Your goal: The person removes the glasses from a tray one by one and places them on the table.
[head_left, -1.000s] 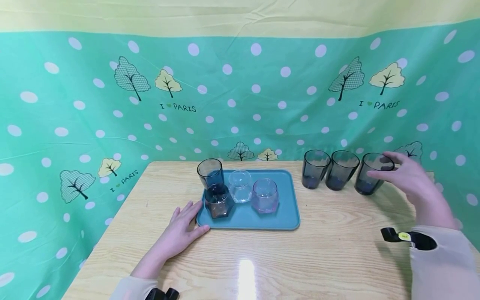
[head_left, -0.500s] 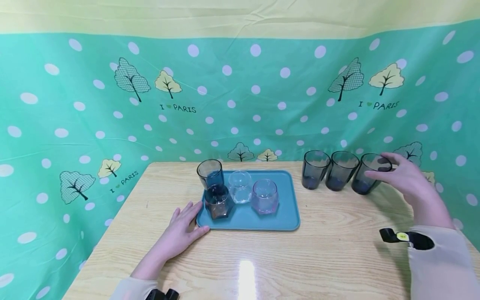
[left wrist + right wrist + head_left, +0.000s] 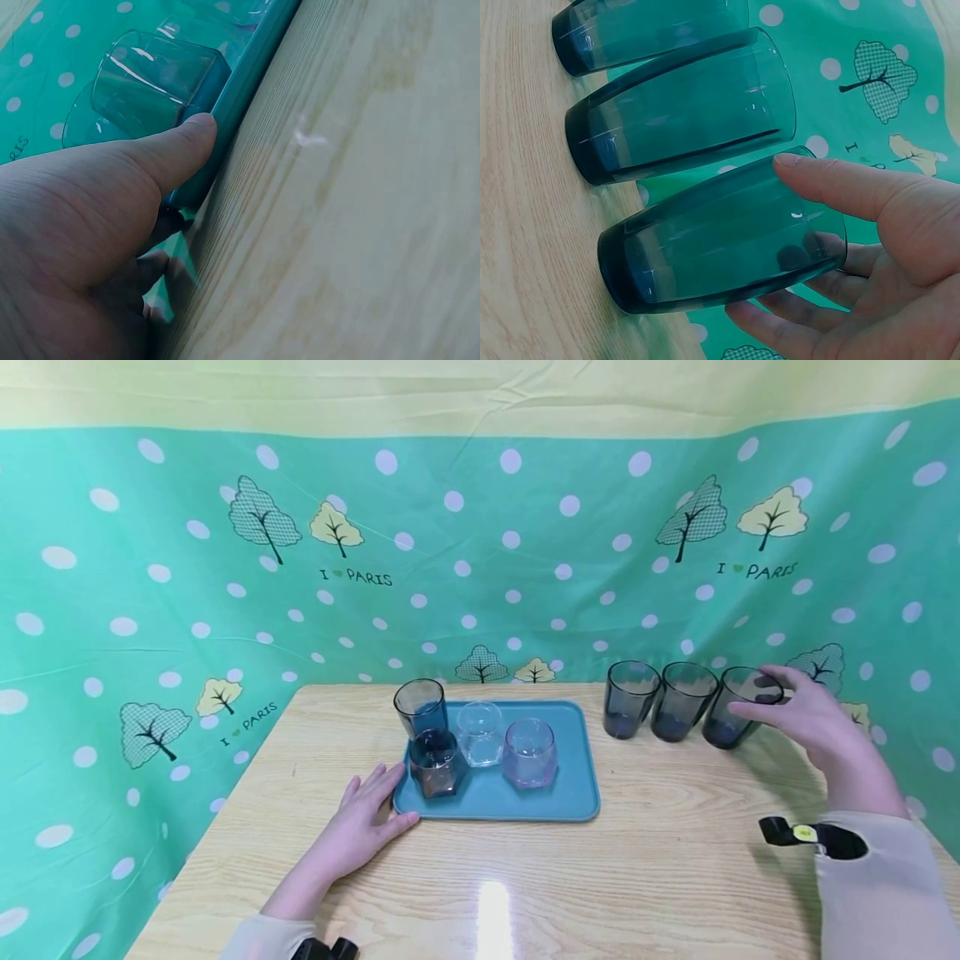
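In the head view my right hand [image 3: 817, 727] holds the rightmost tall smoky glass [image 3: 731, 727] near its rim, thumb on one side and fingers on the other. It stands upright at the end of a row, beside a middle smoky glass [image 3: 678, 710] and a left smoky glass [image 3: 628, 706]. My left hand [image 3: 360, 822] rests at the near left corner of a blue tray [image 3: 570, 797], fingers extended along its side and thumb touching the front rim. The tray bears a bluish tall glass [image 3: 420, 706], a brownish tumbler [image 3: 438, 768], a clear tumbler [image 3: 480, 735] and a pinkish tumbler [image 3: 530, 756].
A light wooden table [image 3: 600, 885] carries everything. Behind it hangs a green dotted curtain [image 3: 510, 560] printed with trees, close to the backs of the tall glasses. The row of smoky glasses stands to the right of the tray.
The right hand and the rightmost smoky glass have shifted slightly left, toward the middle smoky glass. My left hand and the tray stay in place.
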Tool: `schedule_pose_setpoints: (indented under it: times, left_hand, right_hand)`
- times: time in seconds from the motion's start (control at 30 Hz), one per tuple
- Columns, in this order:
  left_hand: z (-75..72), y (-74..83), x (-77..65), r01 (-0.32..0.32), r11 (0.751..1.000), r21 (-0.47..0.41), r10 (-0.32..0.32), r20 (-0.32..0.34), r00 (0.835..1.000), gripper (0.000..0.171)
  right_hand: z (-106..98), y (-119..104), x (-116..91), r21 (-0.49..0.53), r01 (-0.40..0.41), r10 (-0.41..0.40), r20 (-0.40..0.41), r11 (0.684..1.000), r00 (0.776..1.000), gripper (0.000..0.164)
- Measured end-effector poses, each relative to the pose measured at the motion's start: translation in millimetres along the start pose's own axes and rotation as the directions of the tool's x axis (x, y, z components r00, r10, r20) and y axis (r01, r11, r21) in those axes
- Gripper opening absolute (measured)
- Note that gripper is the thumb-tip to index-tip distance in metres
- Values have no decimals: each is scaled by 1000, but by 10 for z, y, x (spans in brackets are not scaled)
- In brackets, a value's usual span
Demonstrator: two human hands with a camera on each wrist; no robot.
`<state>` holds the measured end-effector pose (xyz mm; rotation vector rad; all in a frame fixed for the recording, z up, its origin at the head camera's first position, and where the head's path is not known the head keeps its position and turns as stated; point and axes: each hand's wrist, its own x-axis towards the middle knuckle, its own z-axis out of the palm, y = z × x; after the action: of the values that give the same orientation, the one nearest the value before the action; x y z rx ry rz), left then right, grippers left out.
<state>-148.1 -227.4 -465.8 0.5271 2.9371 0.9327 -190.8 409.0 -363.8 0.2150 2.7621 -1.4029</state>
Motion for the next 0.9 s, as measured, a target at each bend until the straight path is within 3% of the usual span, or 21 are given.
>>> schedule_pose_setpoints:
  times: [0.57, 0.9]
  left_hand:
    - [6, -13, -10, -8, 1000, 2, 8, -5, 1000, 88]
    - [2, -3, -17, -22, 1000, 8, 22, -14, 1000, 88]
  right_hand:
    - [-12, -13, -5, -27, -14, 15, 9, 1000, 1000, 116]
    - [-16, -73, -37, -25, 47, -48, -43, 999, 998, 123]
